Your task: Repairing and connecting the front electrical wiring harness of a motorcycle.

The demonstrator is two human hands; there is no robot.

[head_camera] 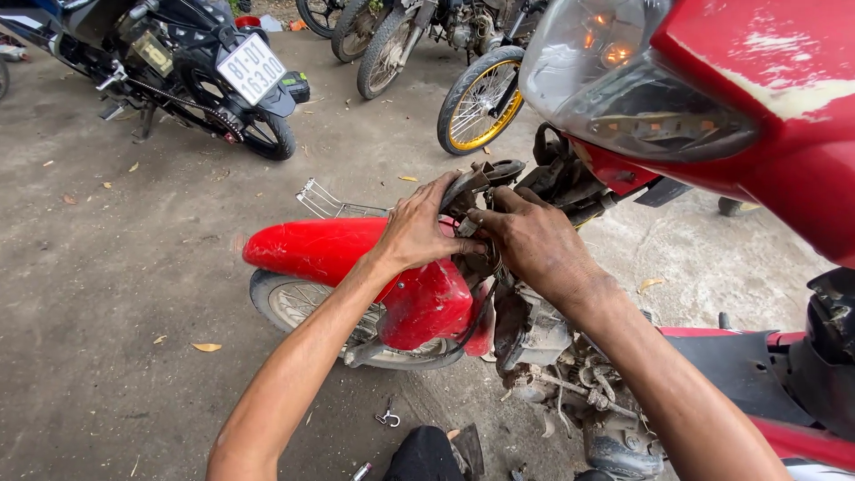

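My left hand [417,230] grips a dark bracket [472,181] at the steering column of a red motorbike [419,294], just above its front fender [307,245]. My right hand [532,239] pinches the wiring [476,233] beside it. A small tool [387,417] lies on the concrete floor [116,294] below.

Parked motorcycles [187,71], gold-rimmed wheel [481,102]

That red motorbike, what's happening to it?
A person has both hands in the front of a red motorbike, just behind its front wheel. The left hand and the right hand grip dark, grimy parts and cables near the engine. Small tools lie on the ground below.
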